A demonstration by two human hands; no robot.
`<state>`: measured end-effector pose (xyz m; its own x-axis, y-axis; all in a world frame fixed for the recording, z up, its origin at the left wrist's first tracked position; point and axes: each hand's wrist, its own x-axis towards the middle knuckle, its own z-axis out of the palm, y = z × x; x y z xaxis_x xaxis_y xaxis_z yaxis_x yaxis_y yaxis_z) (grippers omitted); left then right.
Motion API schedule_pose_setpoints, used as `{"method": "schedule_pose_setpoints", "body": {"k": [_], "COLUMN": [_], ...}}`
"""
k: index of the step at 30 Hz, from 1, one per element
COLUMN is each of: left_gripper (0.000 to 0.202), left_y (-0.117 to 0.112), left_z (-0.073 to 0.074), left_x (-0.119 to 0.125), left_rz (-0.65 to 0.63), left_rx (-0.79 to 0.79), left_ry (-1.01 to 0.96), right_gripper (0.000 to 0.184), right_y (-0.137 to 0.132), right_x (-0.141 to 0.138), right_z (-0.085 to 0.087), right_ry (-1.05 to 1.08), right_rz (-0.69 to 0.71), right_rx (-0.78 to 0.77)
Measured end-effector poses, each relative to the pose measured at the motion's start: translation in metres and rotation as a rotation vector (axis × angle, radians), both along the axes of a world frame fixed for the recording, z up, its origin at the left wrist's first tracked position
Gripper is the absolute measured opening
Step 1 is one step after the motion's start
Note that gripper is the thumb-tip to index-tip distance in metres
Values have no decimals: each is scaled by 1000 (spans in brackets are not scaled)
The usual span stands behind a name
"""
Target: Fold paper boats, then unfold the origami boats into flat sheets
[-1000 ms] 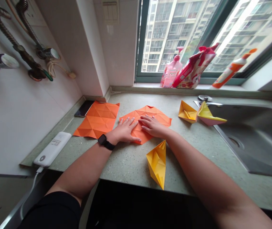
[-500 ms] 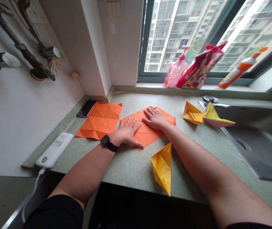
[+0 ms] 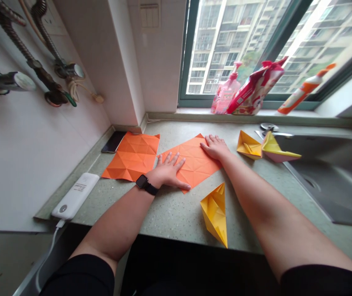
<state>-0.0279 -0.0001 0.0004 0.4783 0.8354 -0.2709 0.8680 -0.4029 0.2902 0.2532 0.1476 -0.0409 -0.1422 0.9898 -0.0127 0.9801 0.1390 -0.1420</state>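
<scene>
Head view, looking down at a speckled green stone surface [image 3: 176, 218] below a window.

Left hand [image 3: 168, 170]: released, palm down, fingers spread, pressing on the lower-left part of an orange creased origami sheet [image 3: 196, 162]. No grasp. A black smartwatch [image 3: 143, 181] sits on the wrist.

Right hand [image 3: 215, 147]: also released and flat, fingers pointing to the upper left, resting on the sheet's upper right end. No grasp.

The sheet lies mid-frame, tilted on the surface, between both hands, with its creases showing. Just left of it, a second orange creased sheet [image 3: 132, 157] lies flat, its edge almost meeting the first; neither hand is on it.

Below the right forearm, a yellow paper boat [image 3: 215, 214] lies on its side near the surface's front edge. To the right of the right hand, a yellow-orange paper boat [image 3: 248, 145] sits touching a yellow-and-pink paper boat [image 3: 274, 147], which leans at the rim of a stainless steel sink [image 3: 327, 185].

Left side of frame: a white power bank [image 3: 75, 196] with a cable [image 3: 48, 250] attached, and a black smartphone [image 3: 113, 142] near the wall corner.

Upper right, on the windowsill: a pink pump bottle [image 3: 227, 95], a red printed pouch [image 3: 253, 90] leaning against it, and an orange-and-white bottle [image 3: 301, 95] lying tilted.
</scene>
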Motion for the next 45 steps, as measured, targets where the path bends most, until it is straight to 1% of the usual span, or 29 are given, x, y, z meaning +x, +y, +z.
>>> {"method": "schedule_pose_setpoints", "body": {"k": [6,8,10,12,13,15,16,18,20,23,28,32,34,37,38,39,41,42,43,44,45], "left_gripper": [140,141,140,139,139,139,139,138,139,142,141,138,139,140,134,122,89,74,64,60,60], "left_y": [-1,-1,0,0,0,0,0,1,2,3,1,-2,-3,0,3,7,17,23,29,34,40], "left_z": [6,6,5,3,3,2,2,2,1,0,2,4,5,10,13,16,21,22,21,20,17], "left_x": [0,1,1,1,1,0,0,0,1,0,1,0,-3,-8,-8,-7,3,11,21,32,44], "left_rz": [9,11,9,2,-4,-17,-21,-20,-11,-6,11,23,37,47,49,51,69,81,98,86,53], "left_rx": [-44,-47,-40,-27,-23,-22,-25,-32,-35,-35,-35,-35,-31,-37,-42,-40,21,93,204,309,374], "left_ry": [12,16,23,28,27,20,17,21,36,51,53,57,61,71,72,66,33,0,-38,-66,-82], "right_gripper": [82,80,77,72,70,66,66,69,73,74,78,79,79,77,77,76,75,74,72,71,69], "right_y": [-7,-12,-19,-31,-38,-50,-55,-59,-56,-42,-20,-11,-10,-14,-15,-17,-19,-20,-20,-20,-20], "right_x": [20,18,7,-13,-24,-44,-51,-59,-57,-43,-15,8,15,19,19,18,16,16,16,16,17], "right_z": [-2,2,6,7,6,2,-2,-8,-14,-16,-13,-8,-5,-1,0,1,3,4,4,5,5], "right_ry": [-46,-26,27,108,153,227,242,236,199,128,18,-28,-39,-47,-48,-49,-46,-43,-39,-36,-33], "right_rz": [-66,-16,141,371,481,651,709,743,694,552,298,102,38,6,5,4,7,10,17,26,37], "right_rx": [2,49,119,141,111,22,-14,-42,-25,7,10,5,2,-7,-11,-13,-13,-11,-10,-9,-9]}}
